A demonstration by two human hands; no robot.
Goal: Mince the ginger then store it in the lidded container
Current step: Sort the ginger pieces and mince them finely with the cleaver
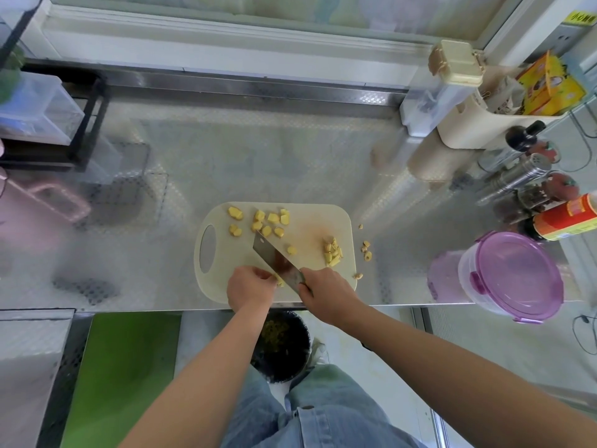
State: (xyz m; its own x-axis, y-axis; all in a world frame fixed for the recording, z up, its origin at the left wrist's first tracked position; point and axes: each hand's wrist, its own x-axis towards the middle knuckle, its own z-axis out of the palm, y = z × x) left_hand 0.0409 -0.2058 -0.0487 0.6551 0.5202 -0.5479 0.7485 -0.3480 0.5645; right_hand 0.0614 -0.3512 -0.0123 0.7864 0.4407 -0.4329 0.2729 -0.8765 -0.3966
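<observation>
Steel first: my right hand (326, 292) is curled tight round the handle of the cleaver (274, 258), and the handle is hidden under my fingers. The wide blade slants away from me to the left, low over the board. My left hand (248, 287) is right beside it, fingers bent, pinching a small ginger piece (279, 281) against the blade near the front edge of the cutting board (310, 221).

Farther up the pale board lie fat yellow ginger chunks (268, 221) in a loose bunch. On the right side of the board sits a little heap of thin strips (332, 252). A few small bits (366, 248) lie off the board, on the counter just beside its right edge.

The counter (258, 150) is shiny metal with a tiny bumpy pattern, and it runs back to a white window frame. The lidded container (513, 276) stands at the right, near the counter's front edge, well apart from the board. Its purple lid is on. Behind it are a bottle with a red label (565, 218), a metal shaker (513, 177) and a cream holder (478, 124) stuffed with packets. On the left are a black rack (84, 124) and something pink (48, 202) that is too blurry to tell.

Below the counter's edge I see a dark bin (281, 347) on the floor, a green mat (126, 367) to the left, and my blue jeans (323, 415).
</observation>
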